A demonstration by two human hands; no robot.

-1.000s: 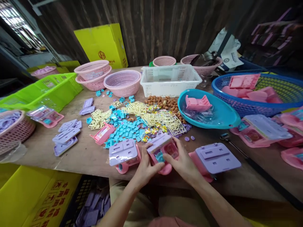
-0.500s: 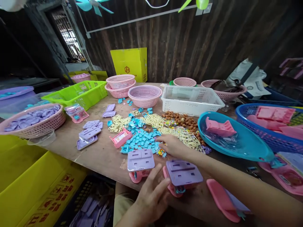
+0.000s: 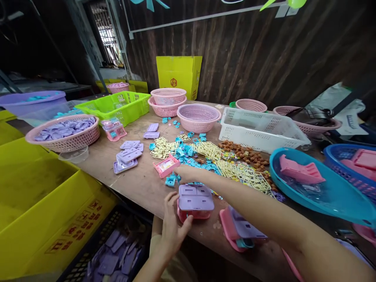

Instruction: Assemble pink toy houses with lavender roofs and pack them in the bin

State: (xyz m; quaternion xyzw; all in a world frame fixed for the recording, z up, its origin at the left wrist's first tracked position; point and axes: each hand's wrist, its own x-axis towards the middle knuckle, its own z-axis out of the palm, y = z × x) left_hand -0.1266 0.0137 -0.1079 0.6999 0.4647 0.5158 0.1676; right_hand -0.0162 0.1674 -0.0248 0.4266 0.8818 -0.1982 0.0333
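Pink plastic toy block with a lilac slotted lid (image 3: 195, 201) sits near the front edge of the wooden bench (image 3: 141, 186). My left hand (image 3: 173, 227) is open, fingers spread, thumb and fingertips touching its left and near side. My right hand (image 3: 188, 171) reaches past it to the small turquoise plastic clips (image 3: 183, 152), just beside the small pink open tray (image 3: 166, 165); looks loosely curled, but I can't tell whether it pinches anything. A second pink-and-lilac toy (image 3: 239, 231) lies tilted just right of the block. Farther back: cream plastic sprue frames (image 3: 235, 168), brown nut-like bits (image 3: 243, 152), a white slotted crate (image 3: 261, 129), a turquoise bowl (image 3: 323, 196).
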